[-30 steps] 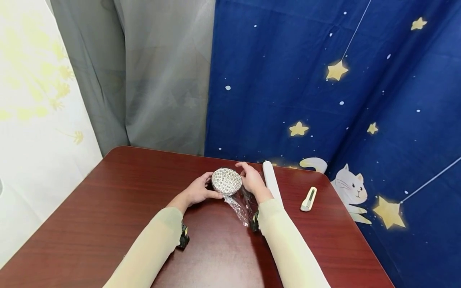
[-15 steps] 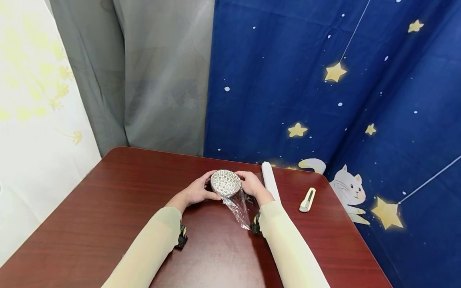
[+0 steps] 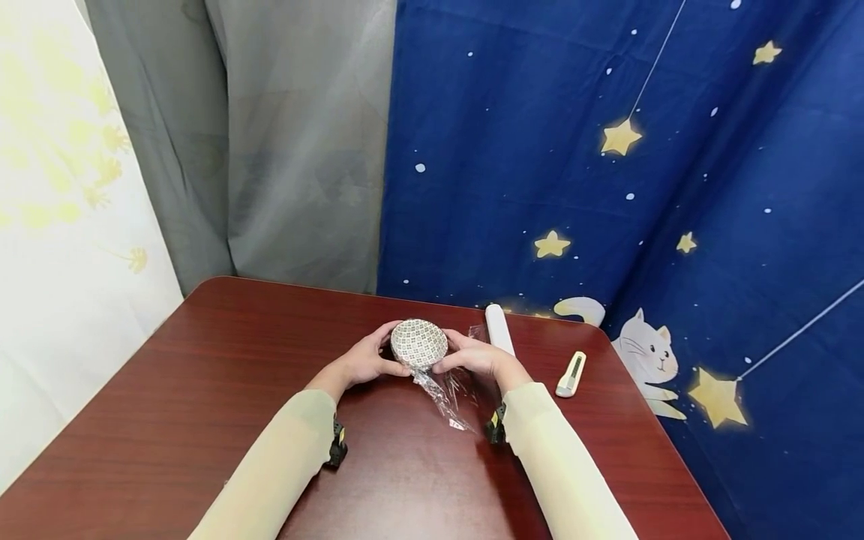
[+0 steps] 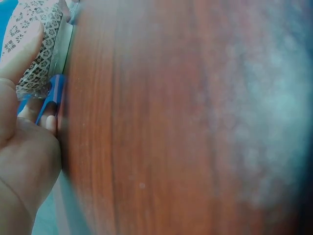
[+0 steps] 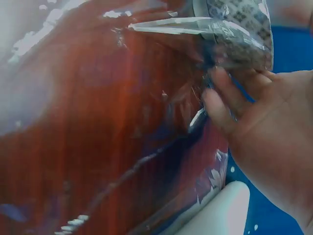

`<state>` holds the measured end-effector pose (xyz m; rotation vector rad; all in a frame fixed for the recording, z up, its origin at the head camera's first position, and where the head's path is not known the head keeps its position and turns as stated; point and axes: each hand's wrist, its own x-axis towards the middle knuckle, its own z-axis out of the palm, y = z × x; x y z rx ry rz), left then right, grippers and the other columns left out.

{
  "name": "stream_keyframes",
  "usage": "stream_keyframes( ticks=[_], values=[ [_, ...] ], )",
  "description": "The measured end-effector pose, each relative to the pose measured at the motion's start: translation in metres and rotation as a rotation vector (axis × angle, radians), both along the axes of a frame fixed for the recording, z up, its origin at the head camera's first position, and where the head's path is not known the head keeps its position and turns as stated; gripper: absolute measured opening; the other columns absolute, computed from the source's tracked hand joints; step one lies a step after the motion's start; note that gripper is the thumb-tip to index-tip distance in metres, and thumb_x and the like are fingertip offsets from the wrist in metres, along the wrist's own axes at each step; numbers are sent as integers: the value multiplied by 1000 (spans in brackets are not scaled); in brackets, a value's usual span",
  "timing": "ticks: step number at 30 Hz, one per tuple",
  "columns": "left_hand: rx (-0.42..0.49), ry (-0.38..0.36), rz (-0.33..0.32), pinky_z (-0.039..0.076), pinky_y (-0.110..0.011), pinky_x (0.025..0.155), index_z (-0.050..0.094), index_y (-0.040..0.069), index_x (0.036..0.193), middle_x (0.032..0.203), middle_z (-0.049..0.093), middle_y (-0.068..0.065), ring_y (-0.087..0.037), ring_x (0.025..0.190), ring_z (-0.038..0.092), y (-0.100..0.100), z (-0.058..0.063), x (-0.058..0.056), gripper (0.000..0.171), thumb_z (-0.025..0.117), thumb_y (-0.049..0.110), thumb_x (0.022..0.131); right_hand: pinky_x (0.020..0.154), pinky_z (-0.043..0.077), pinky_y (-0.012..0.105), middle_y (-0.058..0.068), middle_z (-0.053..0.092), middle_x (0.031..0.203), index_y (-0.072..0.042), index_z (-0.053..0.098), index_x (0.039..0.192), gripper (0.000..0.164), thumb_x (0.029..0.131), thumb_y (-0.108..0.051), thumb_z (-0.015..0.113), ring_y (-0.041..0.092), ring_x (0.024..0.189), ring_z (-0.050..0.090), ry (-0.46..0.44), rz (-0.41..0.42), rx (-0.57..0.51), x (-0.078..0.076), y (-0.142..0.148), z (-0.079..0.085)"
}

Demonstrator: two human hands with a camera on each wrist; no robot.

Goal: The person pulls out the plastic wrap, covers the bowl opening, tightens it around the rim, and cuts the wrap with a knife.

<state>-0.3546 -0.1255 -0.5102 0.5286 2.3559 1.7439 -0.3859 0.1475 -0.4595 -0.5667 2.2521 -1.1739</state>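
A small round patterned bowl [image 3: 419, 343], with clear plastic film about it, stands between both hands in the head view. My left hand [image 3: 367, 358] holds its left side, fingers behind and thumb at the near edge. In the left wrist view that thumb [image 4: 30, 51] lies over the patterned wall. From the right, my right hand [image 3: 478, 356] holds the bowl with fingers at the far side and thumb at the near edge. Loose clear film [image 3: 442, 397] trails from the bowl toward the person; the right wrist view shows it spread and shiny over the table.
A white roll [image 3: 499, 330] lies near the back edge, just right of the right hand. Further right rests a pale utility knife [image 3: 571, 374]. The dark red table [image 3: 270, 322] ends before grey and blue curtains [image 3: 486, 150].
My right hand has come from fingers raised beside the bowl to holding its right side, thumb now at the near edge. The left hand keeps its hold. The view has shifted slightly.
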Motion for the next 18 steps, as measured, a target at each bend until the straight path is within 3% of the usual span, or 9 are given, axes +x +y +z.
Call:
stream_keyframes(
  ticks=[3,10,18],
  values=[
    [-1,-7,-2,31,-63,131,29,7,171,169,48,-23,-41,160,41,1,1,0,107,93,10,86,133,31,53,19,37,171,-4,24,171,109,87,-31,89,34,156,41,78,-39,39,8,-6,-6],
    [-7,-26,0,32,-60,131,29,11,172,170,48,-21,-38,160,42,2,1,-1,109,95,12,85,123,45,50,23,49,157,0,32,161,113,80,-42,98,32,140,58,278,-183,82,20,-22,-24],
    [-6,-52,2,29,-57,133,23,11,173,171,43,-20,-37,157,43,4,5,3,117,98,21,83,120,48,50,25,60,147,3,34,157,114,77,-44,100,32,136,61,323,-257,99,24,-28,-28]
  ],
)
